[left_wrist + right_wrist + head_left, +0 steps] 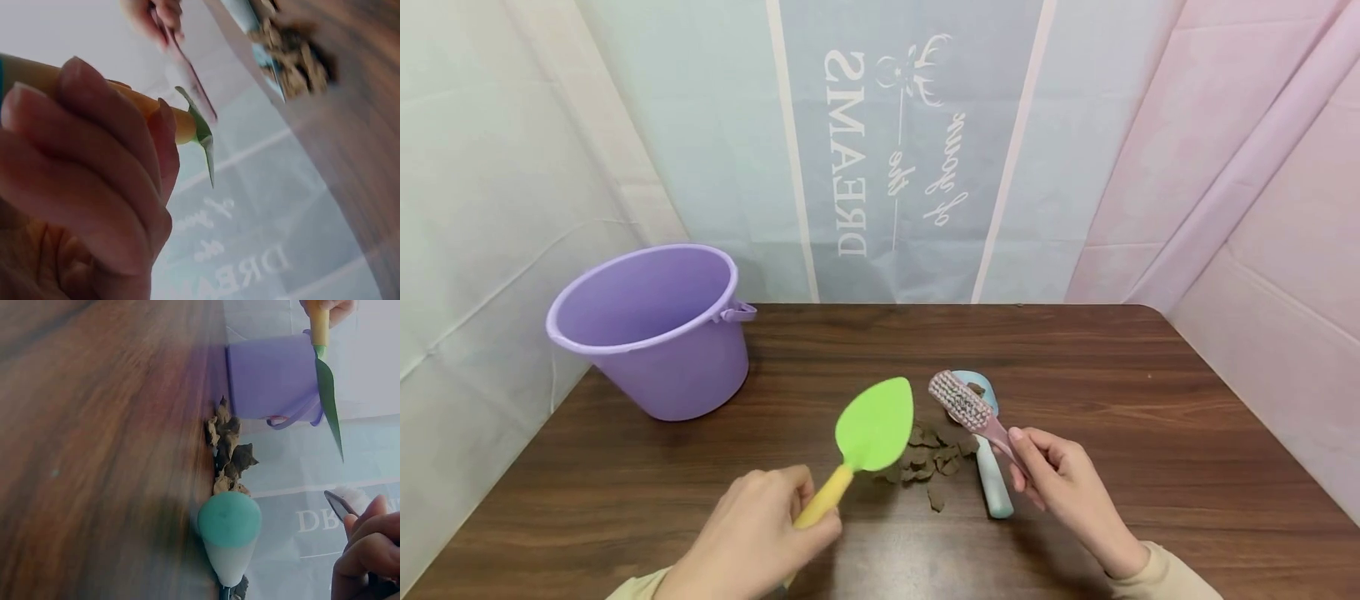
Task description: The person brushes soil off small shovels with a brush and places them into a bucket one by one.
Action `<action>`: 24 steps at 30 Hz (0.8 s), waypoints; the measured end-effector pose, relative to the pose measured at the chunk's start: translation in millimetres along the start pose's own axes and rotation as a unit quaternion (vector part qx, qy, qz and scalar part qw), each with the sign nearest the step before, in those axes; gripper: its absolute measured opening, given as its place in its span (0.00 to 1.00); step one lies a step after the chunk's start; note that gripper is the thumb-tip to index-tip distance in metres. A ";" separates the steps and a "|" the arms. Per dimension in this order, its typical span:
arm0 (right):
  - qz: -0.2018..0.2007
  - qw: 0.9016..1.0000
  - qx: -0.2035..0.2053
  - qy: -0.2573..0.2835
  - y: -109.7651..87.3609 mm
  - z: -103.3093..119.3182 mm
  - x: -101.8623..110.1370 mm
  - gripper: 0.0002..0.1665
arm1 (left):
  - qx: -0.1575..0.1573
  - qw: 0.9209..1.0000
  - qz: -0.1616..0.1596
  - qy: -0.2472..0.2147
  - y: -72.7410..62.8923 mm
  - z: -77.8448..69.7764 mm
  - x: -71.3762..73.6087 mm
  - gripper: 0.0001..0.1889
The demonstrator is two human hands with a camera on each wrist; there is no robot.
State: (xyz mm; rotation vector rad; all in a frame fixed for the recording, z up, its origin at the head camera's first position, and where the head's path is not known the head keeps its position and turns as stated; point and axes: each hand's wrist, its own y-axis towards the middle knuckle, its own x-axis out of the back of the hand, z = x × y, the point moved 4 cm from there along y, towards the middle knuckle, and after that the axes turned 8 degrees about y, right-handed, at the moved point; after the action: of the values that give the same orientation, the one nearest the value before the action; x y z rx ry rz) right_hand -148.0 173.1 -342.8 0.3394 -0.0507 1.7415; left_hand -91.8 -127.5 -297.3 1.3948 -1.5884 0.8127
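My left hand (760, 525) grips the yellow handle of a toy trowel (874, 425), its bright green blade raised above the table. In my right hand (1067, 483) is a pink-handled brush (962, 402), pinched by the handle with its pale bristles turned toward the head camera. Beneath the two tools lies a small heap of dry brown leaves (925, 457). Beside the heap rests a light blue tool with a pale handle (994, 483); the brush partly hides its head, which has a bit of leaf on it. In the right wrist view the handle's teal end (229, 519) faces the camera.
A purple bucket (681, 379) with a side handle stands at the back left of the dark wooden table (1075, 375). Behind the table hangs a pale printed curtain (902, 150), with light cloth on both sides.
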 end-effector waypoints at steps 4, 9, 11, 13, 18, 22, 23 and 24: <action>0.002 1.000 -0.006 -0.007 -2.1 -1.9 1.6 0.22 | 0.038 0.999 -0.020 -0.002 2.4 8.6 15.0 0.10; 0.003 1.000 -0.011 -0.013 -4.2 -4.2 3.2 0.22 | 0.063 0.997 -0.041 0.011 5.9 16.4 32.3 0.09; 0.004 1.000 -0.008 -0.013 -4.6 -4.5 3.7 0.21 | 0.063 0.996 -0.054 0.021 7.5 18.6 39.0 0.09; 0.005 1.000 -0.004 -0.013 -4.9 -4.3 4.1 0.20 | 0.061 0.995 -0.070 0.028 8.9 21.1 45.4 0.09; 0.011 1.000 0.005 -0.018 -6.5 -3.7 4.9 0.19 | 0.052 0.991 -0.109 0.050 13.8 27.6 62.3 0.08; 0.010 1.000 0.009 -0.027 -7.9 -3.1 5.3 0.19 | 0.050 0.989 -0.128 0.062 19.3 34.9 74.3 0.07; 0.009 0.999 0.011 -0.031 -8.2 -2.9 5.3 0.20 | 0.051 0.988 -0.130 0.064 20.8 36.6 77.1 0.07; 0.009 0.999 0.012 -0.033 -8.4 -2.7 5.4 0.20 | 0.052 0.988 -0.132 0.065 22.3 38.5 79.4 0.08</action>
State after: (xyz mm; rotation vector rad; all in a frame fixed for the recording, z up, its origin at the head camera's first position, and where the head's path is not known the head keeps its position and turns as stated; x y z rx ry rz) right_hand -141.2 180.5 -345.2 0.4146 -0.0800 1.7488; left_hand -121.9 -192.3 -240.8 1.5547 -1.2461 0.8179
